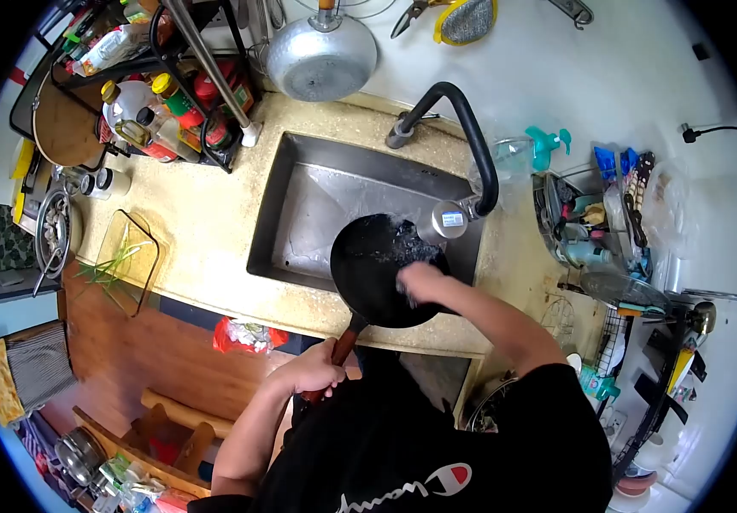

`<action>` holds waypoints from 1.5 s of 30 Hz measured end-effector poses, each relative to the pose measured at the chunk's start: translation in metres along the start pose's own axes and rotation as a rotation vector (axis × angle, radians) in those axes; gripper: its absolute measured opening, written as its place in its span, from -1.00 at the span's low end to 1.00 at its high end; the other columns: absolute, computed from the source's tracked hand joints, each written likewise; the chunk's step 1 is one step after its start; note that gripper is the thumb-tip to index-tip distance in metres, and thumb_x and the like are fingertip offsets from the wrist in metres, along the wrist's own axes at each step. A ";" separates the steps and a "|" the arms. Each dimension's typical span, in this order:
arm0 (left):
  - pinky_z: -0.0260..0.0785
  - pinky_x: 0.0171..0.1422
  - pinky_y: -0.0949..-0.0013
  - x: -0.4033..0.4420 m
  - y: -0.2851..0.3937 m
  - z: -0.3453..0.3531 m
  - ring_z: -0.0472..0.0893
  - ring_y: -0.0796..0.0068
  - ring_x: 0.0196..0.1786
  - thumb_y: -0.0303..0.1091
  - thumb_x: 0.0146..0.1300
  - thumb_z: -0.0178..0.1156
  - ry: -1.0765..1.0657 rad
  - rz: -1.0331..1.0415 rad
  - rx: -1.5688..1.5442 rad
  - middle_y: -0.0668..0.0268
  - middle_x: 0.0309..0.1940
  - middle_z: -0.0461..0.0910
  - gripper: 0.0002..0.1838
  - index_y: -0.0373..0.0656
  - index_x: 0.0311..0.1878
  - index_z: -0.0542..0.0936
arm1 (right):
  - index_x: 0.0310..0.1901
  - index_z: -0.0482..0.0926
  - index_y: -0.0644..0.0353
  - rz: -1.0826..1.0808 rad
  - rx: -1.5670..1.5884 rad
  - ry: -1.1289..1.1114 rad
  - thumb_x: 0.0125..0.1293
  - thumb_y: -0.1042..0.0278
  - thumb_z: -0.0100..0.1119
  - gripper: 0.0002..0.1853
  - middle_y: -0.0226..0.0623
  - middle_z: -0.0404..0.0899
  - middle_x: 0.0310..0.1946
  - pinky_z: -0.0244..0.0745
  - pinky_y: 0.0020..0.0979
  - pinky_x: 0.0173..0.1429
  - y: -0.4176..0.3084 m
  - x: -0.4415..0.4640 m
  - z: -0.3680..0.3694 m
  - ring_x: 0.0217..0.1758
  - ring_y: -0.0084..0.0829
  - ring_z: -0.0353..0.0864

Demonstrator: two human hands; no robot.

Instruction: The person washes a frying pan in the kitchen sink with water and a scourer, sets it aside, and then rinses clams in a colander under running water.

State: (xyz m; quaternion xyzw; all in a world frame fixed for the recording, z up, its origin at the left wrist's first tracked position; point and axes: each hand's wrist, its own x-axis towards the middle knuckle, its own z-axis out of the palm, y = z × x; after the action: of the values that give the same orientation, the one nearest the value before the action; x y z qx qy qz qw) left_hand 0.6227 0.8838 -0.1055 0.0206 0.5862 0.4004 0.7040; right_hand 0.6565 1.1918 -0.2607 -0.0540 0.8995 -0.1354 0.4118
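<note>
My left hand is wrapped round the brown wooden handle of a black wok. The wok is held over the front of the steel sink, its inside facing up. Water splashes at the wok's far side, below the black faucet with its silvery round head. Inside the wok, my right hand is closed and pressed near the right wall. Its fingers are blurred and partly hidden, so whatever they hold cannot be made out.
On the counter's left lies a glass dish with green onions. Bottles crowd a rack at the back left. A metal pan hangs on the wall. Right of the sink stand a spray bottle and a filled caddy.
</note>
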 end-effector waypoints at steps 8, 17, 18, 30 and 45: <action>0.41 -0.45 0.42 -0.001 0.000 0.004 0.54 0.51 -0.56 -0.56 0.11 0.12 0.017 -0.026 0.050 0.27 -0.52 0.51 -0.61 -0.35 0.04 0.34 | -0.24 0.58 0.21 -0.126 0.029 0.557 0.23 0.41 0.03 -0.85 -0.04 0.60 -0.25 0.61 -0.09 -0.08 -0.005 0.073 0.000 -0.12 -0.01 0.65; 0.42 -0.46 0.41 0.005 -0.015 -0.001 0.53 0.50 -0.58 -0.58 0.11 0.12 0.020 0.006 -0.028 0.27 -0.52 0.49 -0.60 -0.36 0.05 0.35 | -0.44 0.57 0.21 -0.542 0.297 -0.154 0.08 0.48 0.13 -0.95 -0.07 0.63 -0.39 0.51 -0.09 -0.21 -0.015 -0.019 0.004 -0.30 -0.07 0.64; 0.41 -0.46 0.41 0.007 -0.017 -0.002 0.53 0.50 -0.58 -0.58 0.10 0.12 0.008 0.002 -0.007 0.28 -0.52 0.49 -0.60 -0.36 0.05 0.35 | -0.43 0.55 0.21 -0.573 0.317 0.005 0.09 0.48 0.11 -0.96 -0.07 0.61 -0.39 0.50 -0.10 -0.21 -0.036 -0.009 0.004 -0.29 -0.05 0.63; 0.40 -0.50 0.44 0.000 -0.008 0.000 0.50 0.52 -0.58 -0.55 0.09 0.12 0.017 -0.007 -0.029 0.27 -0.51 0.47 -0.57 -0.35 0.07 0.31 | -0.35 0.67 0.11 0.008 -0.904 0.467 0.10 0.35 0.15 -0.86 -0.20 0.59 -0.21 0.54 -0.16 -0.05 0.058 0.054 0.009 -0.06 -0.17 0.58; 0.40 -0.50 0.45 0.012 -0.031 -0.002 0.50 0.53 -0.57 -0.43 0.15 0.20 -0.016 0.110 0.042 0.31 -0.54 0.45 -0.61 -0.33 -0.03 0.30 | -0.29 0.48 0.18 -0.135 -0.011 0.979 0.23 0.48 0.04 -0.95 -0.21 0.52 -0.30 0.52 -0.14 -0.19 -0.056 0.095 -0.022 -0.24 -0.11 0.57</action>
State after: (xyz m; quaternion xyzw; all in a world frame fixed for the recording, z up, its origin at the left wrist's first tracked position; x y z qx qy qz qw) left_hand 0.6378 0.8691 -0.1317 0.0707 0.5869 0.4262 0.6848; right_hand 0.5768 1.1224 -0.2998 -0.0444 0.9826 -0.1667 -0.0691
